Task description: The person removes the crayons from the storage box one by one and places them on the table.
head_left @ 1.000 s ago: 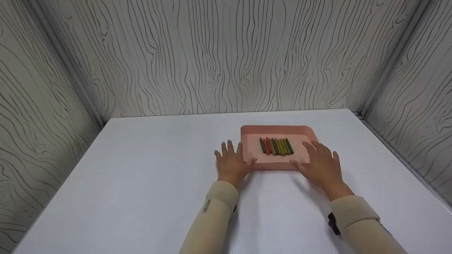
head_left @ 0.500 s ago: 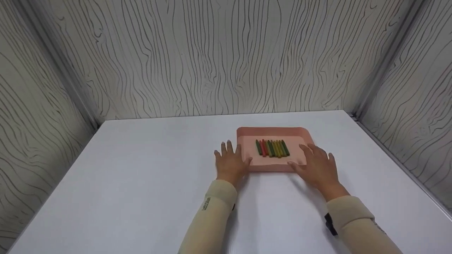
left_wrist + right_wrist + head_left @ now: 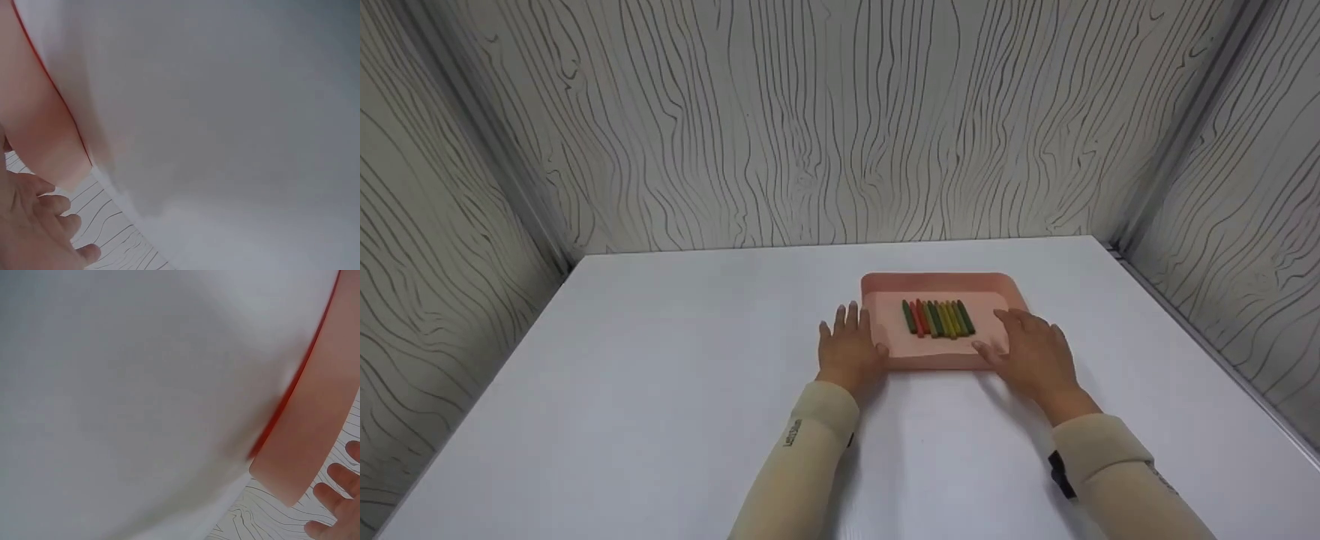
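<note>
A shallow pink tray (image 3: 934,361) lies on the white table, right of centre in the head view. Inside it, several wax crayons (image 3: 937,319) in green, red and yellow line up side by side. My left hand (image 3: 849,352) is at the tray's left front corner, fingers extended forward along the side and thumb by the front rim. Across from it, my right hand (image 3: 1039,358) spreads over the right front corner, thumb near the front rim and fingers over the right side. Each wrist view shows the tray's outer wall (image 3: 42,112) beside loosely spread fingers (image 3: 329,498).
The white tabletop (image 3: 660,390) extends left and in front of the tray. Wood-grain patterned panels (image 3: 810,127) stand behind and at both sides, with grey strips at the corners. Both forearms wear beige sleeves (image 3: 810,450).
The head view has shifted slightly. My left thumb has drawn back a little toward the tray's corner; my right hand stays at its corner. The crayons keep their places in the tray.
</note>
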Tool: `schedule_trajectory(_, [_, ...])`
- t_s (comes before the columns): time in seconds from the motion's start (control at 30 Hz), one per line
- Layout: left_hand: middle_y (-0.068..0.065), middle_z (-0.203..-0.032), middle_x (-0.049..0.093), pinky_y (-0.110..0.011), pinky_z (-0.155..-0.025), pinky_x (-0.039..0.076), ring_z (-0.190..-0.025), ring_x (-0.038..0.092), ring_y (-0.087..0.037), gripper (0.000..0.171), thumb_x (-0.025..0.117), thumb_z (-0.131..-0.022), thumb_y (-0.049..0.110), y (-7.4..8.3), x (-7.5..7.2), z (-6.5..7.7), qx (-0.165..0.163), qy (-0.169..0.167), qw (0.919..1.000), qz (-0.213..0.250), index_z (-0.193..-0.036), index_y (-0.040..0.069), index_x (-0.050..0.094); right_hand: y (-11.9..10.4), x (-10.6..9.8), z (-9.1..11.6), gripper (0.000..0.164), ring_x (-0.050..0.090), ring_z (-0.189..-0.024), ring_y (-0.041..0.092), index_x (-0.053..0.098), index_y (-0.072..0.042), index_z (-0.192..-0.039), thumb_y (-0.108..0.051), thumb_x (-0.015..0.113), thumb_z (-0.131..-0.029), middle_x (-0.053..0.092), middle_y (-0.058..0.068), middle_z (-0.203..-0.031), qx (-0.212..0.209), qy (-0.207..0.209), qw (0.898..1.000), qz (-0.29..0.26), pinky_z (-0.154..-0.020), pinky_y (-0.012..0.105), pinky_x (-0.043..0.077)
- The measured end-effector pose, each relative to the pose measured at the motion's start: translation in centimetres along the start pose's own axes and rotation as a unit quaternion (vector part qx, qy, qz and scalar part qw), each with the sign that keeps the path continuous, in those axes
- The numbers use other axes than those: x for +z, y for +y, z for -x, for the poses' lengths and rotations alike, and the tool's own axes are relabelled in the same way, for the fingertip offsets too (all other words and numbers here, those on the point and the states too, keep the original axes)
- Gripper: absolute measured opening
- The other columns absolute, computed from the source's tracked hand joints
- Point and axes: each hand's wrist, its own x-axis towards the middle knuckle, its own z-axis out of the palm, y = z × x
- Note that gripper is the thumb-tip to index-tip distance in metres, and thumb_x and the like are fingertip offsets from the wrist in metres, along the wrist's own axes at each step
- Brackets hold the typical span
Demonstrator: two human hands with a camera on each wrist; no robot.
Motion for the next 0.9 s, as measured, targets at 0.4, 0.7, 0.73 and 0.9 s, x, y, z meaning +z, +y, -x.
schedule_trajectory(0.4, [-0.006, -0.157, 0.020, -0.048, -0.113, 0.013, -0.144, 0.013, -0.024, 0.068, 0.047, -0.096, 0.039, -1.7, -0.3, 1.2, 0.019, -0.027, 0.9994, 0.012, -0.152, 0.008, 0.023, -0.5, 0.0, -0.6, 0.060, 0.044, -0.119, 0.047, 0.046, 0.003, -0.135, -0.036, 0.060, -0.092, 0.047, 0.027, -0.133, -0.033, -0.012, 0.999, -0.016, -0.099, 0.060, 0.031])
schedule_trajectory(0.7, [-0.008, -0.156, 0.020, -0.049, -0.112, 0.015, -0.143, 0.015, -0.026, 0.068, 0.047, -0.096, 0.038, -3.0, -0.5, 2.6, 0.033, -0.035, 0.9988, 0.007, -0.151, 0.006, 0.023, -1.0, -0.1, -0.8, 0.060, 0.041, -0.123, 0.047, 0.041, 0.001, -0.139, -0.035, 0.058, -0.094, 0.043, 0.027, -0.137, -0.029, -0.056, 0.997, -0.033, -0.100, 0.061, 0.030])
schedule_trajectory(0.73, [-0.008, -0.156, 0.020, -0.049, -0.112, 0.014, -0.143, 0.014, -0.025, 0.069, 0.047, -0.096, 0.039, -3.1, -0.6, 2.8, 0.032, -0.038, 0.9988, 0.006, -0.151, 0.006, 0.023, -1.1, -0.1, -0.9, 0.060, 0.041, -0.123, 0.047, 0.041, 0.001, -0.139, -0.035, 0.058, -0.094, 0.043, 0.027, -0.137, -0.029, -0.062, 0.997, -0.035, -0.100, 0.061, 0.030])
schedule_trajectory(0.9, [-0.009, -0.157, 0.020, -0.048, -0.112, 0.013, -0.143, 0.014, -0.026, 0.070, 0.048, -0.096, 0.040, -3.8, -0.8, 3.7, 0.039, -0.044, 0.9983, 0.005, -0.151, 0.005, 0.023, -1.8, -0.2, -1.0, 0.059, 0.038, -0.125, 0.048, 0.041, 0.000, -0.140, -0.036, 0.055, -0.095, 0.041, 0.027, -0.139, -0.022, -0.095, 0.994, -0.042, -0.100, 0.061, 0.030])
